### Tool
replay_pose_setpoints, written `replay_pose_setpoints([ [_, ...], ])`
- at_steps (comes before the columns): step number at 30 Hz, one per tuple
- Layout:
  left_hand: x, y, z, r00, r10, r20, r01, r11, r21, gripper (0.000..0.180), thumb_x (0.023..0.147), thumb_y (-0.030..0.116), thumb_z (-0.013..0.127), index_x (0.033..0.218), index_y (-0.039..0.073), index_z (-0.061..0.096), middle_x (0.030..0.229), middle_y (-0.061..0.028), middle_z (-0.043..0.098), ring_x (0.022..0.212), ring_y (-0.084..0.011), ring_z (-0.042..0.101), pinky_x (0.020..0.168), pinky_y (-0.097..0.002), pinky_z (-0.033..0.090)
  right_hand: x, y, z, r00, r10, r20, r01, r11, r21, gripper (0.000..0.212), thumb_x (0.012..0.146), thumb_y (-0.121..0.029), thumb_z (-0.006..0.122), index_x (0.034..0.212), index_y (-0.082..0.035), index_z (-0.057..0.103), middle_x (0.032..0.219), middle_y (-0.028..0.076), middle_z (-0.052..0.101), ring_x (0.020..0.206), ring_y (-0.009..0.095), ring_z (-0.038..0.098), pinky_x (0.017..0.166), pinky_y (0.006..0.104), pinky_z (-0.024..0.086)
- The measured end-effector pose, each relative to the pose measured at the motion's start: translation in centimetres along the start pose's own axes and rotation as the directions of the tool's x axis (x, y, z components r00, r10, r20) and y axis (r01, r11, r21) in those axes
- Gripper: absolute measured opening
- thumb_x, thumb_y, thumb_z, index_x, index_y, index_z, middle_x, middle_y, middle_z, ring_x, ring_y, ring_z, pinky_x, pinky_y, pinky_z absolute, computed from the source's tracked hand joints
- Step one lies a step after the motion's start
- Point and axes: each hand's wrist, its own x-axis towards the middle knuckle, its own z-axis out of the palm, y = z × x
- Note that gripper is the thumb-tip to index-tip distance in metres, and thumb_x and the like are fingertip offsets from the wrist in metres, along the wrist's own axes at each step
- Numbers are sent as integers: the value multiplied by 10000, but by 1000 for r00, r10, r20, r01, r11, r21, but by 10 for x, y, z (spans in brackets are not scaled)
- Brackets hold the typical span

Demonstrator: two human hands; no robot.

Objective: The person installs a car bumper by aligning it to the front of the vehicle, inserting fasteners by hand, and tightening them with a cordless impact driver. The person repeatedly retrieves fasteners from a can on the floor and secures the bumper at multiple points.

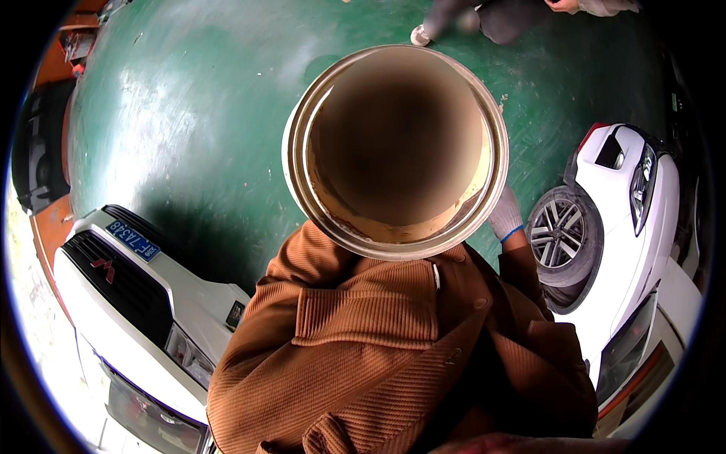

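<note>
A round metal can point(495, 144) is held up close in front of my chest, its wide open mouth facing me. Its rim is silvery and ridged. Yellowish-tan residue coats the inner wall, and the inside is dark and blurred. My right hand point(505, 216), in a white knit glove with a blue cuff edge, is against the can's lower right side. The fingers of that hand pass out of sight behind the can, seemingly gripping it. The left sleeve point(306, 253) of my brown corduroy coat runs up behind the can, which hides my left hand.
A white car point(121, 280) stands at the lower left. On the right is another white car point(612, 197) with its front wheel point(558, 233) close by my right arm. A person in dark trousers point(514, 19) is low at the far side of the green floor point(212, 98).
</note>
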Motion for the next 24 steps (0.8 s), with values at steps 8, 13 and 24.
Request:
replay_pose_setpoints([
  [8, -66, 1, -63, 999, 24, -43, -25, 999, -31, 645, 952, 272, 702, 1533, 35, 555, 1500, -149, 645, 1331, -277, 634, 1193, -430, 475, -39, -14, 64, 999, -15, 51, 20, 995, -102, 471, 1036, -274, 727, 1387, 34, 670, 1141, 89, 743, 934, 144, 695, 828, 290, 571],
  [13, -111, -10, -99, 998, 43, -55, -46, 997, -54, 646, 949, 264, 709, 1533, 36, 555, 1499, -147, 646, 1330, -274, 635, 1193, -427, 475, -77, -26, 113, 997, -51, 50, 57, 990, -125, 447, 1041, -265, 715, 1366, 40, 681, 1108, 82, 744, 930, 136, 690, 818, 281, 563],
  [24, -204, -49, -160, 996, 67, -52, -70, 995, -66, 648, 943, 244, 724, 1534, 39, 556, 1497, -142, 648, 1327, -266, 637, 1192, -421, 474, -158, -3, 196, 996, 40, 82, -48, 994, 98, 390, 1054, -247, 685, 1325, 33, 702, 1049, 40, 733, 860, 97, 610, 766, 259, 509],
])
